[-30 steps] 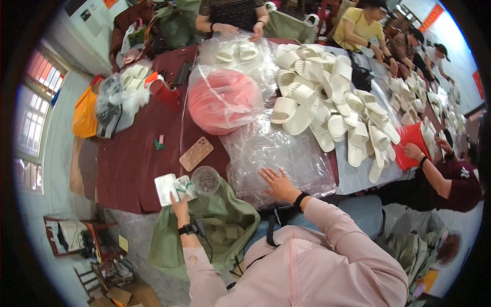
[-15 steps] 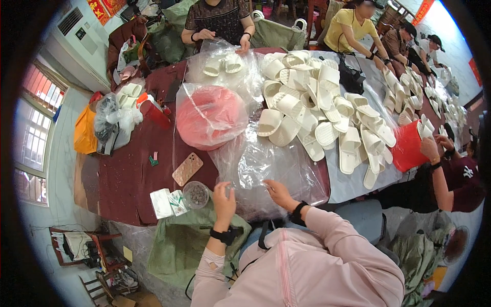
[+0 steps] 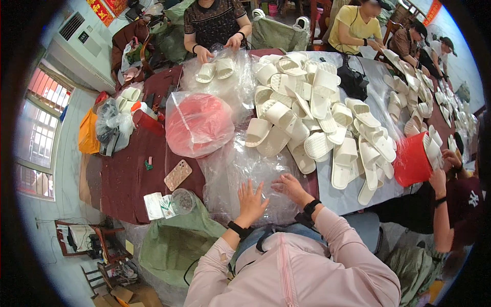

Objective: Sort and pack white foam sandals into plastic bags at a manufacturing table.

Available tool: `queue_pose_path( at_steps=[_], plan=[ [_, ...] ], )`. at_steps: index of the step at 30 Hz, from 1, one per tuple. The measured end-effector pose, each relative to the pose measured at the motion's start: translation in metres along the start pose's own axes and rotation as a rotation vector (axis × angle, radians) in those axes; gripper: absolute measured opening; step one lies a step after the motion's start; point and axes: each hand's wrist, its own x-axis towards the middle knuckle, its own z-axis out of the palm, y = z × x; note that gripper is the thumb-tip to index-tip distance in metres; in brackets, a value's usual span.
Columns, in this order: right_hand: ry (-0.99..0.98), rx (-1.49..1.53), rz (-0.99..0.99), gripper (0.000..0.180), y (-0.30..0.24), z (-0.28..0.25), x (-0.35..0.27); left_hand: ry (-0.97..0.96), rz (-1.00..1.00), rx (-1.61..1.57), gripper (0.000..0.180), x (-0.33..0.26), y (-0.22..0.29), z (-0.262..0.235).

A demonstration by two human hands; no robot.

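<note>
My left hand (image 3: pixel 251 201) lies flat with its fingers spread on a layer of clear plastic bags (image 3: pixel 225 171) at the table's near edge. Close beside it, my right hand (image 3: pixel 291 189) hovers at or touches the same plastic, its fingers loosely bent and apart; no slipper is in it. Beyond the bags sits a round pink-red bundle (image 3: pixel 199 124) wrapped in clear plastic. To the right is a large heap of cream slippers (image 3: pixel 286 117), some overlapping the plastic. Whether my right fingertips pinch any film is hard to see.
A phone in a patterned case (image 3: pixel 178 175), a clear tub (image 3: pixel 183 201) and a white packet (image 3: pixel 153 205) lie left of my hands. Across the table a person handles a pair of slippers (image 3: pixel 224 68). At right another person holds slippers by a red bucket (image 3: pixel 412 159). A green sack (image 3: pixel 174 250) hangs below.
My left hand has moved right onto the plastic and spread its fingers. My right hand has shifted slightly right. Across the table, the person's hands have moved down to the slippers.
</note>
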Motion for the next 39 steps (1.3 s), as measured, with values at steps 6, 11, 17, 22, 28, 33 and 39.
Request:
queue_pose_path(
  at_steps=[6, 11, 17, 22, 28, 33, 39],
  plan=[
    [0.061, -0.097, 0.058, 0.031, -0.004, -0.013, 0.034, -0.233, -0.161, 0.064, 0.069, 0.003, -0.013, 0.018],
    [0.250, -0.405, 0.075, 0.038, -0.004, -0.005, 0.049, -0.340, -0.164, 0.135, 0.075, 0.002, -0.036, 0.031],
    [0.811, -1.317, -0.395, 0.025, -0.007, 0.020, 0.035, -0.320, -0.192, 0.201, 0.073, 0.001, -0.050, 0.038],
    [0.347, -1.558, -0.560, 0.036, -0.002, 0.028, 0.040, -0.346, -0.157, 0.276, 0.076, 0.017, -0.043, 0.031],
    [0.539, -1.560, -0.457, 0.053, -0.023, 0.050, 0.077, -0.405, -0.176, 0.242, 0.077, 0.029, -0.052, 0.030],
    [0.506, -1.557, -0.362, 0.049, -0.038, 0.040, 0.086, -0.352, -0.219, 0.032, 0.079, 0.059, -0.062, 0.022],
    [0.975, -0.918, -0.606, 0.039, -0.029, 0.019, 0.109, -0.217, 0.014, 0.219, 0.089, 0.100, -0.053, 0.001]
  ],
)
